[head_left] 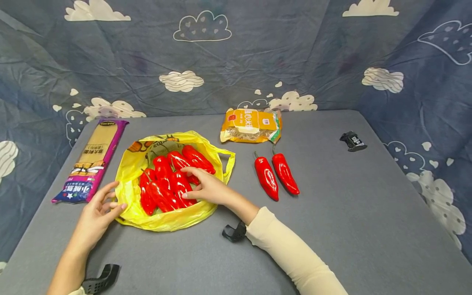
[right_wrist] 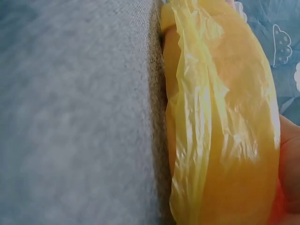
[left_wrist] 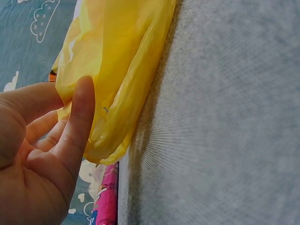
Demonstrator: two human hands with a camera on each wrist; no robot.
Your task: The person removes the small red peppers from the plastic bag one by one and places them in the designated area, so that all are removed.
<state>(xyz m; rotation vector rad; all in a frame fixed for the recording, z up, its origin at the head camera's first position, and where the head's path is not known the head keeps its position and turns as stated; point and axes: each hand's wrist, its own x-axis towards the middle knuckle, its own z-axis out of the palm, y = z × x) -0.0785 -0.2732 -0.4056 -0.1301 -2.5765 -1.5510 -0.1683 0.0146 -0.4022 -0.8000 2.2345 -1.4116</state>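
Reference: head view, 12 o'clock pointing away from the person. The yellow bag [head_left: 166, 224] sits on the surface [head_left: 332, 213] with its mouth open, red peppers inside. The controlling relation is between the right hand [head_left: 210, 186] and the near pepper [head_left: 180, 182] within the bag. This pepper lies at 9 o'clock from the right hand, its long axis running roughly 11 to 5 o'clock. The right hand is the nearer of the two: thumb and forefinger are spread at the pepper, with no closed grip visible. The left hand [head_left: 96, 215] is farther off, the pepper bearing between 2 and 3 o'clock from it. Its fingers are bent at the bag's edge; whether they pinch the plastic cannot be told. Two loose peppers [head_left: 266, 179] lie outside the bag, toward 3 o'clock from the right hand.
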